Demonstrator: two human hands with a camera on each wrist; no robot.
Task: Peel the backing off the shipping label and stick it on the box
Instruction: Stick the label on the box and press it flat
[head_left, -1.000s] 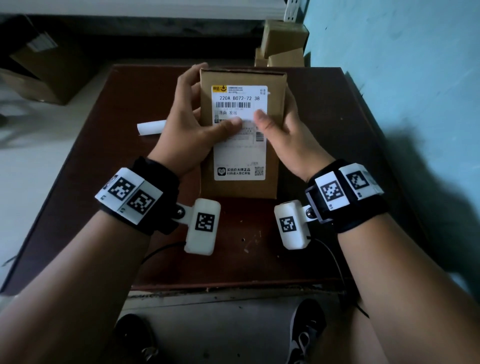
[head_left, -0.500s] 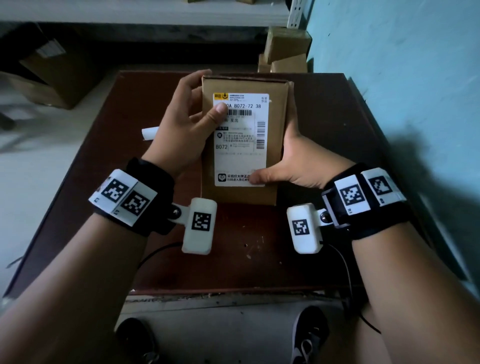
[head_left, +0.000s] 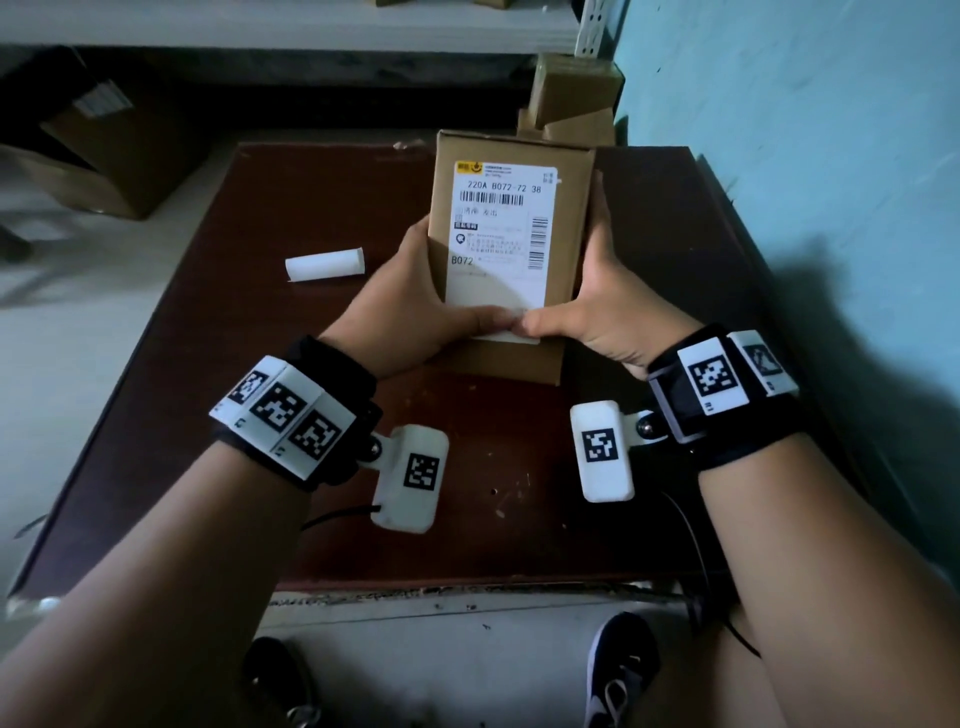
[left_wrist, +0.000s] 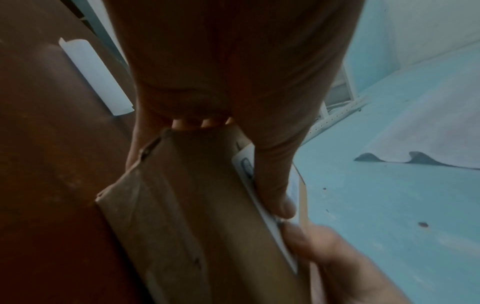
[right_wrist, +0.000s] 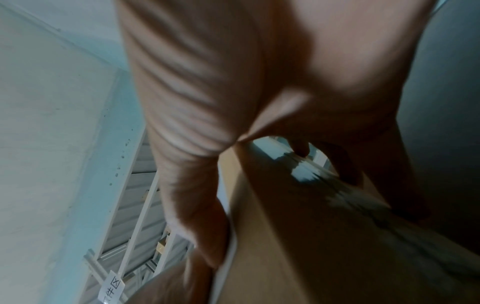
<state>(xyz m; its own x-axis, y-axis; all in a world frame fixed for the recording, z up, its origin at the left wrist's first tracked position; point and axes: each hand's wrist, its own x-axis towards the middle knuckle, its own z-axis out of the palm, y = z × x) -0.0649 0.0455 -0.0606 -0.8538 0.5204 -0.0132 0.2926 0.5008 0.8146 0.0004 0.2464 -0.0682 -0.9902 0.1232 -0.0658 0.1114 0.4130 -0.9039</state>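
A brown cardboard box (head_left: 571, 208) stands tilted on the table, held from both sides. The white shipping label (head_left: 498, 234) lies flat on its upper face. My left hand (head_left: 410, 312) grips the box's left side and my right hand (head_left: 602, 306) grips its right side. Both thumbs press the label's lower edge and nearly touch each other. In the left wrist view the thumb (left_wrist: 275, 185) lies across the label (left_wrist: 245, 164) with the fingers behind the box (left_wrist: 194, 205). The right wrist view shows the thumb (right_wrist: 187, 185) along the box (right_wrist: 311, 236). The rolled white backing (head_left: 324, 265) lies on the table to the left.
The dark brown table (head_left: 260, 389) stands against a blue wall (head_left: 805, 156) on the right. Stacked cardboard boxes (head_left: 571, 98) sit behind its far edge, and a larger box (head_left: 104, 150) is on the floor at the left. A shoe (head_left: 618, 675) shows below the near edge.
My left thumb slid from the label's top down to its lower edge, meeting the right thumb. The box has shifted slightly away from me.
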